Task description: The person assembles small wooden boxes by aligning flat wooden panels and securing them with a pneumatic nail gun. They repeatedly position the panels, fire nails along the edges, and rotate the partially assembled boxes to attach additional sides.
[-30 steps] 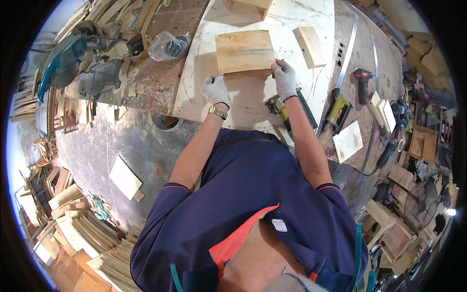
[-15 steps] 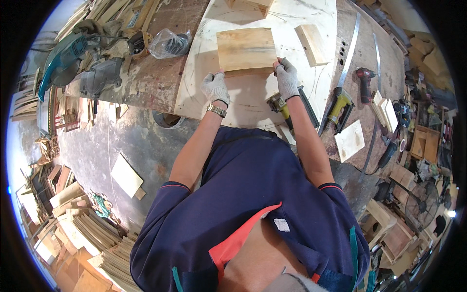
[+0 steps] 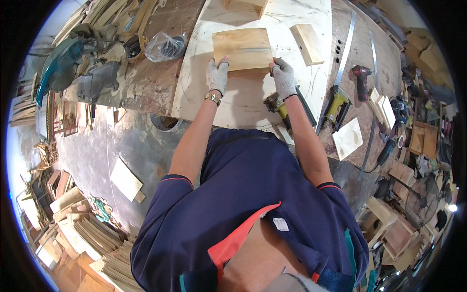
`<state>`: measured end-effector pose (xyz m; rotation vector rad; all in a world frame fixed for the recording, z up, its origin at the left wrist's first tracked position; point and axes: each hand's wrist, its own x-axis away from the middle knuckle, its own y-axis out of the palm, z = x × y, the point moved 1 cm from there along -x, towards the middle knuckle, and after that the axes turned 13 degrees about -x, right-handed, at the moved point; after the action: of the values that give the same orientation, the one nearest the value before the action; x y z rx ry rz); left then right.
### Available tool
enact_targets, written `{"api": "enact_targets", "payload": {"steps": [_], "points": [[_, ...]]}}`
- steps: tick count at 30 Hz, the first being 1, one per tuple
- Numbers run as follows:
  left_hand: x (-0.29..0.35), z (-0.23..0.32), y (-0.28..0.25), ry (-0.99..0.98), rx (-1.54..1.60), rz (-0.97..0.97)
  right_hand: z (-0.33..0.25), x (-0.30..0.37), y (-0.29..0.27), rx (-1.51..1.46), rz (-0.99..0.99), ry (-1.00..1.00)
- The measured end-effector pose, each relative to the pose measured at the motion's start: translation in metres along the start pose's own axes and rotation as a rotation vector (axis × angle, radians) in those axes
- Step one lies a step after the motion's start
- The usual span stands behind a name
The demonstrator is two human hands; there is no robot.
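Workshop floor (image 3: 92, 151), grey and stained, strewn at far left with stacks of thin wooden slats (image 3: 97, 233) and one loose pale board (image 3: 125, 179). Worn workbench (image 3: 146, 92) above it, carrying at its left end a teal mitre saw (image 3: 61, 65); just right of that, a crumpled clear plastic bag (image 3: 165, 46). Large pale plywood sheet (image 3: 243, 104) lying flat on the bench, centre. On the sheet, a squarish wooden panel (image 3: 242, 48), lying flat at the sheet's middle, near edge toward the person. Left hand (image 3: 217, 76), in a grey knit glove with a metal wristwatch (image 3: 212, 98) at the wrist, fingers curled over the panel's near left corner, grasping it. Right hand (image 3: 283, 78), likewise gloved, fingers bent onto the panel's near right corner, grasping it. Smaller wooden block (image 3: 307, 44), apart from the panel, to its right on the sheet. Yellow-and-black nail gun (image 3: 279, 109) under the right forearm; a second one (image 3: 334, 104) just right of the sheet. Long metal rule (image 3: 346, 46) beside it, then a red cordless drill (image 3: 362, 80). Small pale square offcut (image 3: 348, 138) at the bench's near right edge.
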<state>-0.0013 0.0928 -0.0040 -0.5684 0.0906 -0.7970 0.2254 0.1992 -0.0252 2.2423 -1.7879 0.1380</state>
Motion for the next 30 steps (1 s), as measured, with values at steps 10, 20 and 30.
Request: {"api": "enact_targets", "payload": {"steps": [10,20,30], "points": [[0.001,-0.003,0.005,0.041,-0.031,0.083,-0.059,0.002,-0.029,0.354,-0.326,-0.121],[0.001,-0.004,0.007,0.054,0.11,0.07,-0.076,-0.005,-0.024,0.891,-0.42,-0.268],[0.001,-0.006,0.007,0.036,0.115,0.056,-0.102,0.032,-0.034,0.748,-0.064,-0.246]]}}
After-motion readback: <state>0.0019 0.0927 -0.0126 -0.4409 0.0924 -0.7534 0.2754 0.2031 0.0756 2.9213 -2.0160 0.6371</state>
